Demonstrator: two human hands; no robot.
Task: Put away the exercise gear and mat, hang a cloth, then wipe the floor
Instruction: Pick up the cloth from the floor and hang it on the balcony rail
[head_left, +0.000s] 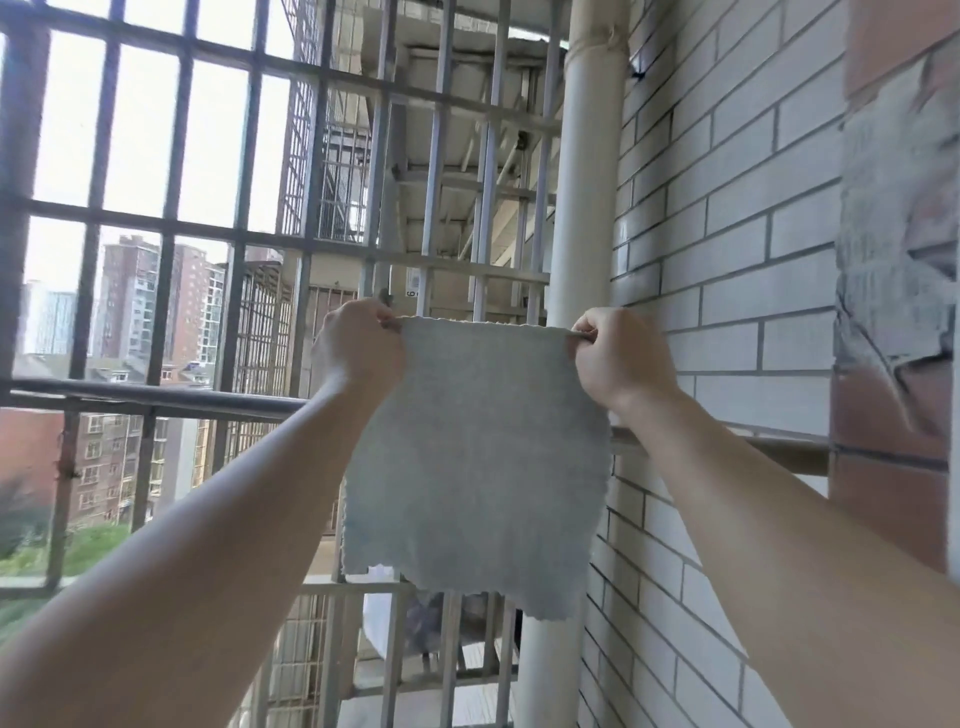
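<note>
Cloth (475, 457): frame centre, spread flat, held up in front of rail (156, 400); contact with rail not discernible.
Left hand (358, 353): fingers curled, pinching cloth corner at 11 o'clock.
Right hand (618, 358): fingers curled, pinching cloth corner at 1 o'clock.
Pipe (582, 208): upright behind cloth, at 1 o'clock.
Wall (753, 291): at 3 o'clock.

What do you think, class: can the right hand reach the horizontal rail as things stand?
Probably yes: the right hand, pinching the cloth's top corner, is just above the rail; nothing visibly blocks it.
</note>
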